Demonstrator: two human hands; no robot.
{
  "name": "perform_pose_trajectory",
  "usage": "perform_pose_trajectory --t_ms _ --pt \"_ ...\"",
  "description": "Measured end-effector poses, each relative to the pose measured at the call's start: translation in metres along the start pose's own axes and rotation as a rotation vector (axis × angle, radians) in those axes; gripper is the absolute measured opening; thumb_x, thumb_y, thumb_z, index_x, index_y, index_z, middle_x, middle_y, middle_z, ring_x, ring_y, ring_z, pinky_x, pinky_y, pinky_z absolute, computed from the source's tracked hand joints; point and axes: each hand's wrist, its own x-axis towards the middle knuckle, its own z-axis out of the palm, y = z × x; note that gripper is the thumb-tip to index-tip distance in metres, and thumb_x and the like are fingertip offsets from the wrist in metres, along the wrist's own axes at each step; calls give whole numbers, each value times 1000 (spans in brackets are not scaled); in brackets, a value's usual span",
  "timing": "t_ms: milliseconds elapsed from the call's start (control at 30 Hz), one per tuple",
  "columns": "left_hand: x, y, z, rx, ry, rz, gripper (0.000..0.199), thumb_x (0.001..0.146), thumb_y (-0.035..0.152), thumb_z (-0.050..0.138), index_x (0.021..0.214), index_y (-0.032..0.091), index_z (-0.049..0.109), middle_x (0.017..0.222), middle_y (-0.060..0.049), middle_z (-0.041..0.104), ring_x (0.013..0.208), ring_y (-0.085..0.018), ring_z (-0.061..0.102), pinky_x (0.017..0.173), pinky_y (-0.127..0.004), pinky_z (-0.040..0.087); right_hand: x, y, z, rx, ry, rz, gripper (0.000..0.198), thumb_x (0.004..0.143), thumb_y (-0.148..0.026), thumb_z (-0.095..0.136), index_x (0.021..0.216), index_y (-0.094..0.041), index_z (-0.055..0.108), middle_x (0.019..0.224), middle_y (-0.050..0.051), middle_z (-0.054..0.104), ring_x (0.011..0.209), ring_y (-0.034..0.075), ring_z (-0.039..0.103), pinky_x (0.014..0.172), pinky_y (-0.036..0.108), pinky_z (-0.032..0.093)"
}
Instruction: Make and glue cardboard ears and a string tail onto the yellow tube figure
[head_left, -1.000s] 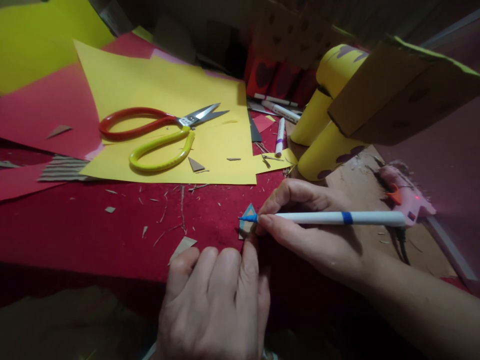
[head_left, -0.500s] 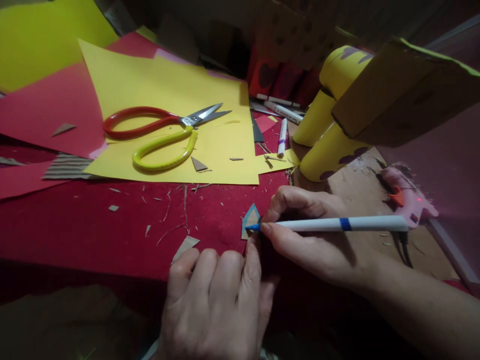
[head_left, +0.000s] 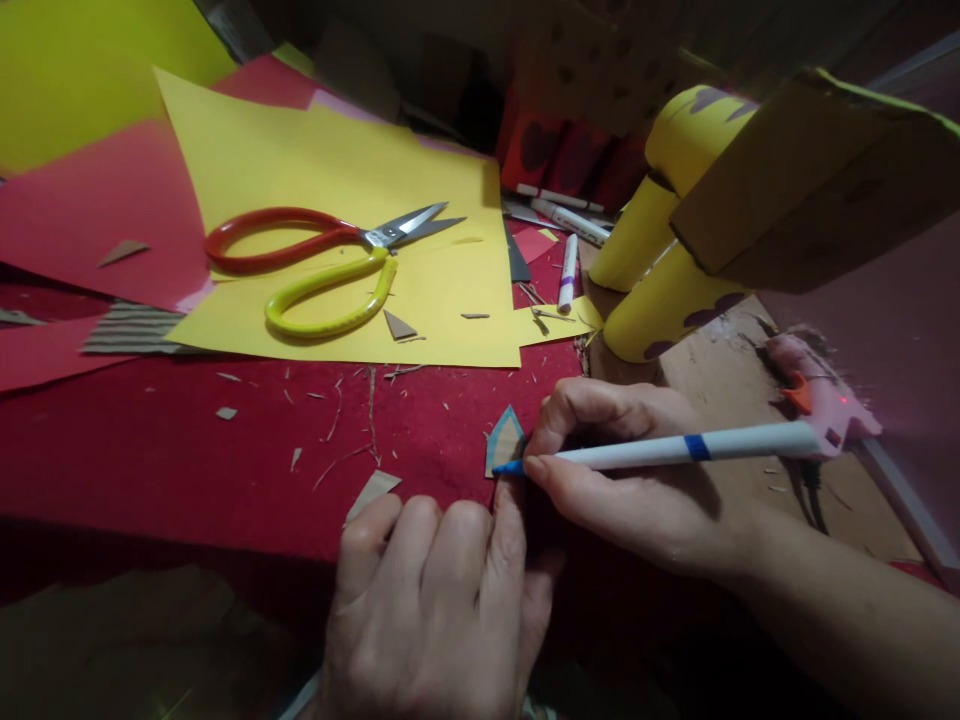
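A small pointed piece of cardboard [head_left: 507,441] with a blue outline lies on the red cloth near the table's front edge. My left hand [head_left: 435,600] is closed, its index fingertip holding down the lower end of that piece; the thumb is partly hidden. Between the thumb and fingers of my right hand [head_left: 637,470] is a white felt-tip marker [head_left: 645,449] with a blue band. The marker's blue tip touches the bottom edge of the cardboard piece. Beside my left knuckles lies a loose cardboard scrap [head_left: 373,492].
Scissors [head_left: 386,236] with red and yellow handles rest partly open on yellow paper [head_left: 457,290]. A yellow-tube and cardboard construction [head_left: 660,300] stands at the right, near a pink glue gun [head_left: 840,405] with a red light. Several markers [head_left: 568,272] and scraps lie behind my hands.
The marker tip has moved slightly down to the lower edge of the cardboard piece. My left hand still holds the piece; the whole view has shifted a little.
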Motion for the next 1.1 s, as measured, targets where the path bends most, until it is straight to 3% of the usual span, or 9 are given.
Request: perform_pose_trajectory --t_ms 167,467,633,900,1100 --pt "0 0 1 3 -6 -4 37 80 31 67 103 2 69 64 -7 61 61 -23 51 71 -46 43 1 0 0 6 55 -2 13 66 -5 61 63 -17 57 52 -5 58 42 5 48 37 13 33" --pt "1 -1 0 -8 7 -3 34 79 30 68 99 3 70 63 -6 60 61 -23 49 70 -45 43 0 1 0 6 -1 2 14 66 -4 61 63 -17 57 53 -5 57 44 6 48 38 14 34" --pt "1 0 0 -10 5 -9 36 79 30 68 102 2 70 63 -7 61 61 -23 49 71 -45 43 -1 4 0 17 79 3 12 71 -10 63 65 -18 55 55 -4 59 47 7 51 40 14 37" --pt "1 -1 0 -26 -7 -7 36 80 30 67 103 2 70 62 -6 58 60 -22 46 70 -44 41 1 0 1 -32 36 -34 14 68 -4 60 64 -17 56 52 -6 56 43 5 47 37 14 33" --pt "0 -2 1 -16 9 2 30 78 27 68 98 4 71 62 -6 58 62 -23 47 70 -44 41 -1 1 -1 -22 -20 -15 14 66 -3 60 64 -16 57 55 -5 57 46 5 49 40 12 37"
